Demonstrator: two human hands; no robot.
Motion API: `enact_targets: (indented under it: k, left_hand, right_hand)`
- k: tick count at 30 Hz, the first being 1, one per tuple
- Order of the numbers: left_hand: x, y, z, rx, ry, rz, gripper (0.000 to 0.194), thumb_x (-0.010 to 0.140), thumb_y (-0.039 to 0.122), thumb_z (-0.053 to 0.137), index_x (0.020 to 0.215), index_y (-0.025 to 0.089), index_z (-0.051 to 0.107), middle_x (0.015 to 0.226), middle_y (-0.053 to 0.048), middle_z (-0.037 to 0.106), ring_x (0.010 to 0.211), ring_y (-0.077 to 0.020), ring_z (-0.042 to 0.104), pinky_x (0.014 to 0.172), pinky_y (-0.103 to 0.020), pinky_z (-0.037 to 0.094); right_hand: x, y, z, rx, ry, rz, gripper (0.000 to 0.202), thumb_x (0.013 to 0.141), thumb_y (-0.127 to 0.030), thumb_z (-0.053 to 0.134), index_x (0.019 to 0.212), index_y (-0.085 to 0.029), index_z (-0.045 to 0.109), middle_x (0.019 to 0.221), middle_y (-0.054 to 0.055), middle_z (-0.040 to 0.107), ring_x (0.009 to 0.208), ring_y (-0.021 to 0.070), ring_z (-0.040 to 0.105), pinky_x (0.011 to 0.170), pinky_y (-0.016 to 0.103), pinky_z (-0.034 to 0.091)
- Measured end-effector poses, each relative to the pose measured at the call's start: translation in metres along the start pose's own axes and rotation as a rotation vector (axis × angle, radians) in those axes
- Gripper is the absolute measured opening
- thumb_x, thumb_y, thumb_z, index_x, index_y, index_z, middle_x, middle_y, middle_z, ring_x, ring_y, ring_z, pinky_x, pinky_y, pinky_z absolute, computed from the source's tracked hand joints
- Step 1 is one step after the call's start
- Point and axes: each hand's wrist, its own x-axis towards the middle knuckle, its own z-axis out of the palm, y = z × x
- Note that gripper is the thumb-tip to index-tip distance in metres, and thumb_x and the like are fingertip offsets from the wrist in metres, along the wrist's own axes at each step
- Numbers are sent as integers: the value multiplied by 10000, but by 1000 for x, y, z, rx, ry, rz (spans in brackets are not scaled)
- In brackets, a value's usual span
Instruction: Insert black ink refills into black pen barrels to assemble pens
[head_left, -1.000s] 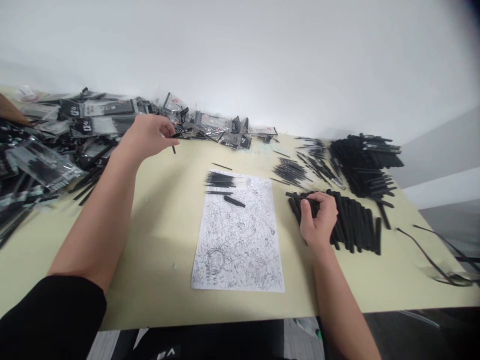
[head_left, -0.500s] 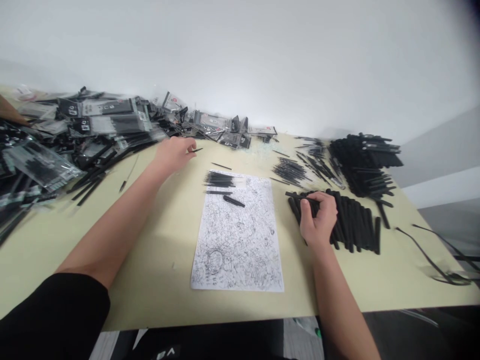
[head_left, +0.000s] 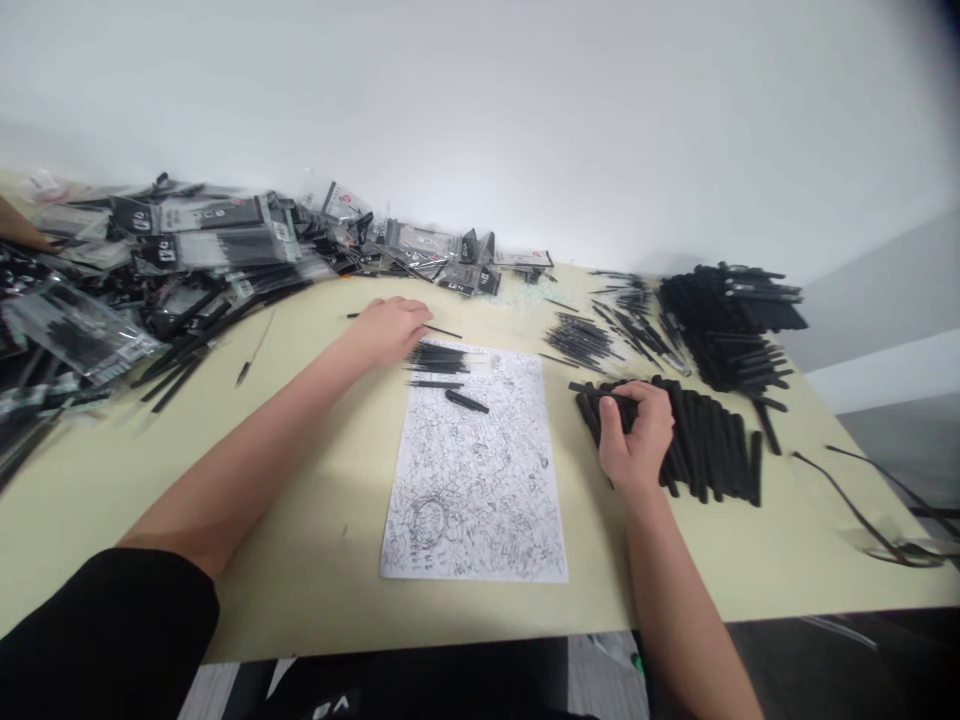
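My left hand (head_left: 391,330) is palm down just above the top left of a scribbled sheet of paper (head_left: 480,490), its fingers bent together and their undersides hidden. By its fingertips lies a thin black pen refill (head_left: 445,331). The dark end of another thin stick (head_left: 352,316) shows behind the hand. A bundle of refills (head_left: 439,358), a single refill (head_left: 435,385) and a black pen cap (head_left: 466,402) rest on the paper's top. My right hand (head_left: 637,435) is closed around a black pen (head_left: 583,388), over a row of thick black pens (head_left: 701,445).
Packaged refills in clear sleeves (head_left: 225,245) are heaped along the left and back. Loose refills (head_left: 581,342) and a stack of black pens (head_left: 712,330) stand at the back right. Glasses (head_left: 892,550) rest at the right edge. A white wall (head_left: 480,110) closes off the back.
My left hand has moved right and toward me, from near the packages to beside the loose refill above the paper. My right hand stays in place with the pen.
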Motion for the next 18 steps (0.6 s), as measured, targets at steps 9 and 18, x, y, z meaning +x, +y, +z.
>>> enact_targets:
  k: [9,18]
  left_hand:
    - [-3,29,11,-19,-1,193,537,980,545,437,1383,201,522,1400,-142,588,1265,-301,530,1101,-490,282]
    - [-1,38,11,12,46,230,403,1004,451,418,1232,180,608,1262,-120,654,1122,-263,598,939,-377,361]
  right_hand:
    - [1,-1,0,16,10,2,236,913,-429,543,982,-204,560,1001,91,634,1000,273,601,911,465,396]
    - [1,0,0,21,-3,3,235,912,-426,544,983,-202,564,1004,91,628,1001,273,596,912,468,395]
